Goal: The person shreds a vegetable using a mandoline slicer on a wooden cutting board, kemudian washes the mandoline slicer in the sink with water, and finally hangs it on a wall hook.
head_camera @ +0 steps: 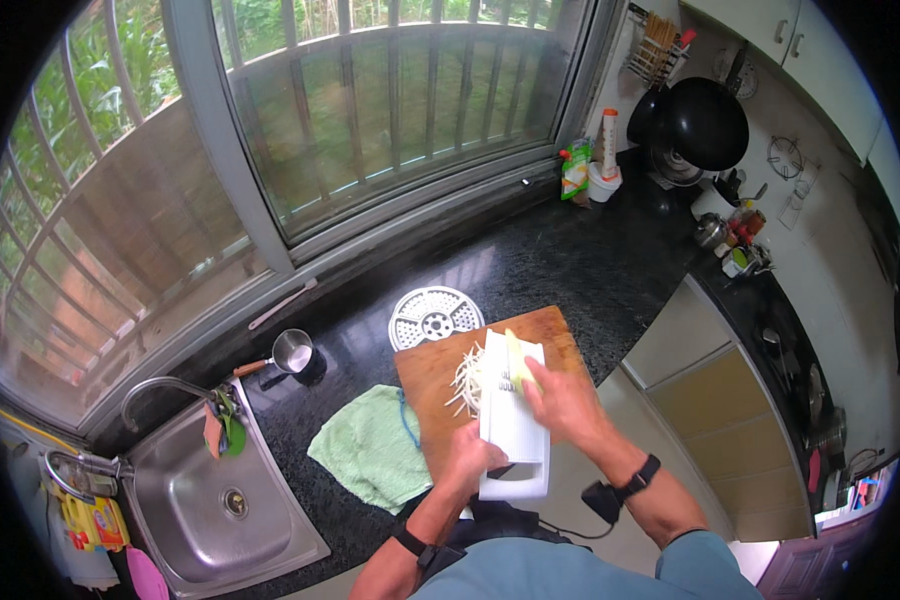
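Observation:
My left hand grips the lower left edge of a white plastic grater, which rests tilted over a wooden cutting board. In my right hand is a pale yellow, peeled piece of vegetable, pressed on the grater near its slots. I cannot tell which vegetable it is. Thin white shreds lie in a heap on the board, just left of the grater and partly hidden by it.
A green cloth lies left of the board, with a round perforated metal steamer plate behind it. A small wooden-handled pan stands near the steel sink. A black wok hangs at the back right.

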